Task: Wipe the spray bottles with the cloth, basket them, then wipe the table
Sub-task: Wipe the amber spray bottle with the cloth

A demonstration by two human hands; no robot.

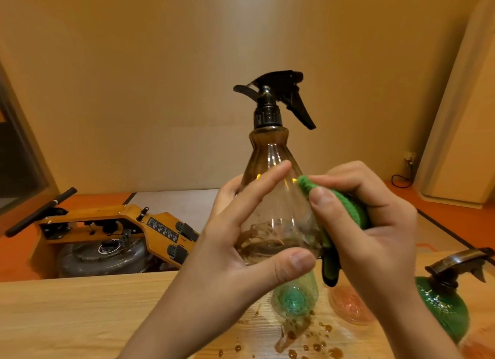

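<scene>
**Wiping a clear spray bottle held above the surface**

I hold a clear spray bottle (270, 198) upright in the air, mid-scene, above the wooden surface (80, 305). My left hand (241, 251) clasps its wide lower body, with the thumb on the near side, the fingers round the far side and the forefinger laid across the shoulder. My right hand (375, 224) pinches a folded green cloth (345, 203) and presses it against the bottle's right side. Brown smears show near the base and under the neck; I cannot tell whether they are inside or outside. To do this well, I judge I should rub firmly downward, turn the bottle in my left hand to reach every side, and switch to a clean fold. Brown drips (294, 334) spot the near surface, and a green spray bottle (442, 305) stands at the right.
</scene>
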